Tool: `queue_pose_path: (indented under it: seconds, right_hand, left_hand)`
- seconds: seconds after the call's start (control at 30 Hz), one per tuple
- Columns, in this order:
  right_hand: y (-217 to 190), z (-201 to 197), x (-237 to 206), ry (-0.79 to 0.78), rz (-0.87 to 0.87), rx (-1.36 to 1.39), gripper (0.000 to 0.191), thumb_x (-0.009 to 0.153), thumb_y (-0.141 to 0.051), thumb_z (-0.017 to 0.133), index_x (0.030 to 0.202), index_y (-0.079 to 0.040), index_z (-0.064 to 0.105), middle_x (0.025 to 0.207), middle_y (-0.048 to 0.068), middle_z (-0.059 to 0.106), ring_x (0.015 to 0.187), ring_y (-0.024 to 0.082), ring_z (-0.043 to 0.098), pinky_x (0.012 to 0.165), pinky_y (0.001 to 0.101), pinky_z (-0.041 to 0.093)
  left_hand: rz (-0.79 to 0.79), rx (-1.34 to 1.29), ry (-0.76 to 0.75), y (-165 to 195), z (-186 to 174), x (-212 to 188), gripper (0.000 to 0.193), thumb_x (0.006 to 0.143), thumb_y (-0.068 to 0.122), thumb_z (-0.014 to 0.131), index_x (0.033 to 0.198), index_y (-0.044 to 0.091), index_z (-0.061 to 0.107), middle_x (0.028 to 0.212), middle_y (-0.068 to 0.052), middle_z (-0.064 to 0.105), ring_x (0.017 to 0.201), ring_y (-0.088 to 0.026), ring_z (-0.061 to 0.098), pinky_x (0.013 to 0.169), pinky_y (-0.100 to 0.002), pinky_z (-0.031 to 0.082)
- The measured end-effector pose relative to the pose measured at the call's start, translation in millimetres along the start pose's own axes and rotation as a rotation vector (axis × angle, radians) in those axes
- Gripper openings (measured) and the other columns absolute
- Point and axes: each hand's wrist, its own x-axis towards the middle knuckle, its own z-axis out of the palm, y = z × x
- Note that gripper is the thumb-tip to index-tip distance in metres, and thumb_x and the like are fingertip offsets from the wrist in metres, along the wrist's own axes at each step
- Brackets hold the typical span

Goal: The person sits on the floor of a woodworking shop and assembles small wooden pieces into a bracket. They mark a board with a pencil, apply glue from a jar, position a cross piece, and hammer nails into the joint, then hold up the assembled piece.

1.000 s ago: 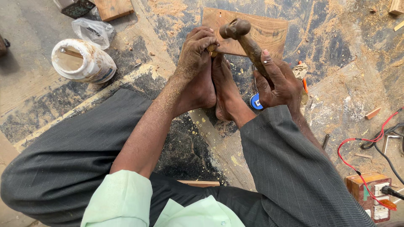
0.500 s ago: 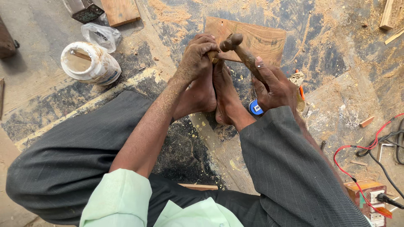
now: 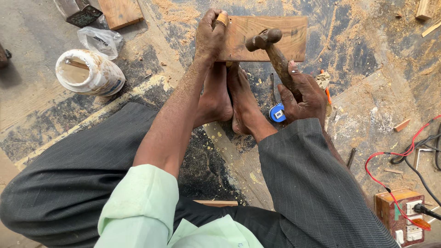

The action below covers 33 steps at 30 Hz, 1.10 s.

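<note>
A flat wooden board (image 3: 280, 28) lies on the dusty floor just beyond my two bare feet (image 3: 232, 98). My left hand (image 3: 209, 36) pinches a short round wooden peg (image 3: 222, 19) upright at the board's left end. A hammer (image 3: 271, 53) with a worn wooden handle is gripped in my right hand (image 3: 301, 94), its metal head raised a little above the board's middle. I sit with knees spread, in grey trousers and a pale green shirt.
A white plastic tub (image 3: 89, 73) smeared with glue and a clear plastic bag (image 3: 101, 39) lie at the left. A blue tape measure (image 3: 277, 113) sits by my right foot. Red and black wires (image 3: 395, 183) run to a wooden socket box (image 3: 402, 213) at lower right. Wood offcuts (image 3: 120, 11) lie around.
The view has shifted so the board sits lower and fuller in frame. The hammer head has come down from above the left hand to over the board's middle. My left hand stays at the board's end.
</note>
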Motion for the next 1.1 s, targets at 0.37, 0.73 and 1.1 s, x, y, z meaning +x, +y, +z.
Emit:
queue_pose_path:
  seconds: [0.37,0.73,1.1]
  right_hand:
    - [-3,9,-5,-0.016,-0.131,-0.081,0.062,0.099,-0.004,0.079,0.154,-0.019,0.054,0.124,0.013,0.071,0.109,0.021,0.074,0.087,0.0326,0.063]
    - [-14,8,8,0.145,-0.386,-0.197,0.053,0.112,-0.012,0.073,0.159,-0.024,0.05,0.13,0.008,0.067,0.108,0.025,0.074,0.086,0.0381,0.062]
    - [2,22,7,-0.016,-0.279,-0.196,0.057,0.103,-0.009,0.075,0.156,-0.017,0.054,0.126,0.012,0.07,0.101,0.029,0.074,0.08,0.0401,0.062]
  left_hand:
    - [0.087,-0.048,-0.074,1,-9,-5,0.038,0.092,0.041,0.077,0.111,0.01,0.065,0.098,-0.008,0.072,0.084,-0.017,0.078,0.074,-0.031,0.069]
    - [0.136,0.039,-0.045,0,-7,0,0.04,0.09,0.044,0.08,0.108,0.01,0.065,0.095,-0.009,0.075,0.083,-0.017,0.077,0.075,-0.033,0.067]
    - [0.149,-0.069,-0.072,-1,-6,-1,0.044,0.092,0.041,0.079,0.112,0.007,0.062,0.098,-0.012,0.073,0.088,-0.02,0.076,0.077,-0.035,0.067]
